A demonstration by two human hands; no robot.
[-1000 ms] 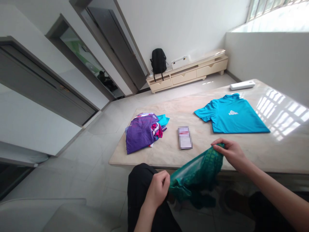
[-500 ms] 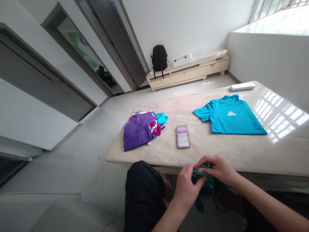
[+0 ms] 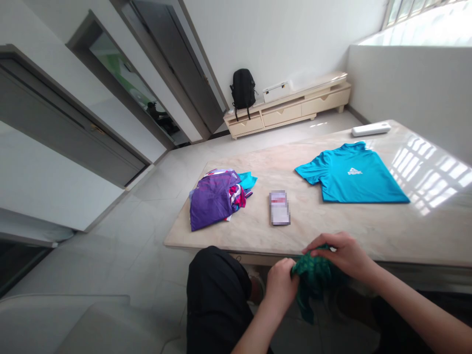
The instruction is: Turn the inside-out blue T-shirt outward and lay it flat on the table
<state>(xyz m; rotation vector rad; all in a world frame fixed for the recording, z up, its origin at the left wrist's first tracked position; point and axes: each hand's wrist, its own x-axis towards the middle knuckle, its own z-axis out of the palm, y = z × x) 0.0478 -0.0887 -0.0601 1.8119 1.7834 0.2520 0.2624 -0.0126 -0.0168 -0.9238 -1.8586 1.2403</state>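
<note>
Gripping green garment (image 3: 313, 275) — mostly bunched, hidden.

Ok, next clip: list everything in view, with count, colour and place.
green garment: one, dark green, bunched at the table's near edge, held in both hands
T-shirt: one, turquoise, flat on the table
clothes pile: one, purple and mixed, table's left end
card: one, blurred, table middle
white bar: one, table's far corner
table: one, beige marble
backpack: one, black, on the low cabinet, cream, by the wall
left hand: grip on garment
right hand: grip on garment
</note>
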